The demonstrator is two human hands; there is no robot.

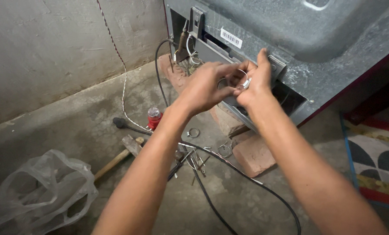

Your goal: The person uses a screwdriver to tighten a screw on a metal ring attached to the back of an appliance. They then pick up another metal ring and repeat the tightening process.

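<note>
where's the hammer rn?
Head view, lower left: the wooden-handled hammer lies on the concrete floor, between the clear plastic bag and the small red cap-topped bottle, beside the left forearm.

- The grey metal appliance casing [316,65] was cut off by the top and right edges.
- The clear crumpled plastic bag [33,196] ran past the bottom-left corner.
- The small silver metal ring clamp [243,80] was partly hidden behind fingers.
</note>
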